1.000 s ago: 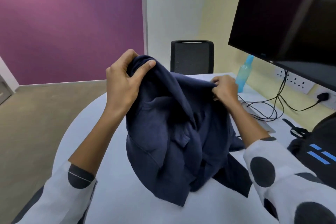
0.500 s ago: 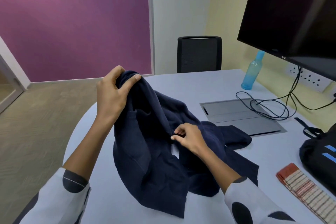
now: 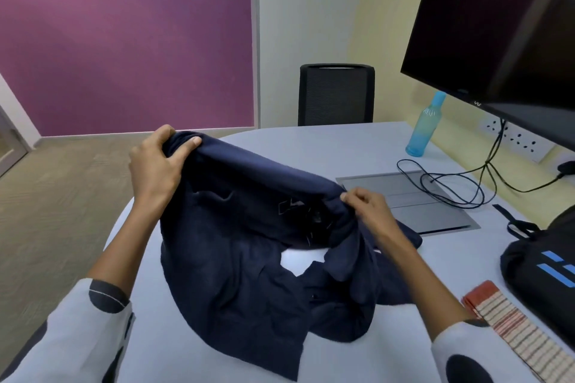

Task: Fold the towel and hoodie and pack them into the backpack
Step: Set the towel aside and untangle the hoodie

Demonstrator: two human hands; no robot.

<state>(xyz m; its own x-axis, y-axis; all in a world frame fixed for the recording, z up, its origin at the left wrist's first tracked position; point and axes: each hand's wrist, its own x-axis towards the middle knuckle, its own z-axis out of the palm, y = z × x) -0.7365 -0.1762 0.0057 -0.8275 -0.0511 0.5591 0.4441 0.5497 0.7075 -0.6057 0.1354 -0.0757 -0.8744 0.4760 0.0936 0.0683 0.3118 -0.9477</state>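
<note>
Navy hoodie [image 3: 249,274] held up over the pale counter [image 3: 326,146], its lower part draped on the surface. No writing can be read anywhere; a small pale mark at the monitor's [image 3: 504,28] lower edge and two blue bars on the black backpack [image 3: 541,270] are the only markings (neither is legible as text). The left hand [image 3: 155,162] grips one raised end of the hoodie, fingers curled over the fabric and thumb pressed along its top. The right hand [image 3: 370,211] pinches the other end lower down, fingers curled on the cloth, so that a taut fold runs between the two hands. The fabric is dark, matte and rumpled, with a gap near its middle through which the counter shows. The folded towel [image 3: 513,329], striped in red and cream, lies on the counter at the right, near the backpack and apart from the hoodie. Beyond the hoodie: a grey floor-box panel [image 3: 404,196] set in the counter, black cables [image 3: 451,186] looped over it, a blue water bottle [image 3: 424,124] standing upright, and a black mesh chair [image 3: 336,93] at the far edge.
</note>
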